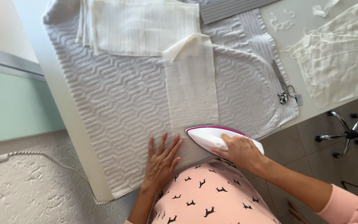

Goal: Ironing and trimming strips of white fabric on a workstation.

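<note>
Gripping the white iron (212,139) by its handle, the right hand (239,150) was closed over the top of it at about five o'clock in the view, its pointed tip facing nine o'clock; the left hand (161,159) lay open and flat, fingers spread, on the textured grey pad (117,103) just beside the iron's tip, touching the near end of the cloth strip (191,89); that strip, thin and cream, ran from the iron toward twelve o'clock, where its far end was folded over; it looked light, soft and quick to shift or crease, best held flat under the palm at an edge; the iron looked heavy and hot underneath, safe only at the handle. Farther off, scissors (282,85) lay at two o'clock on the pad's edge; more pale fabric (141,25) sat at twelve o'clock, and a crumpled piece (340,54) at one o'clock.
</note>
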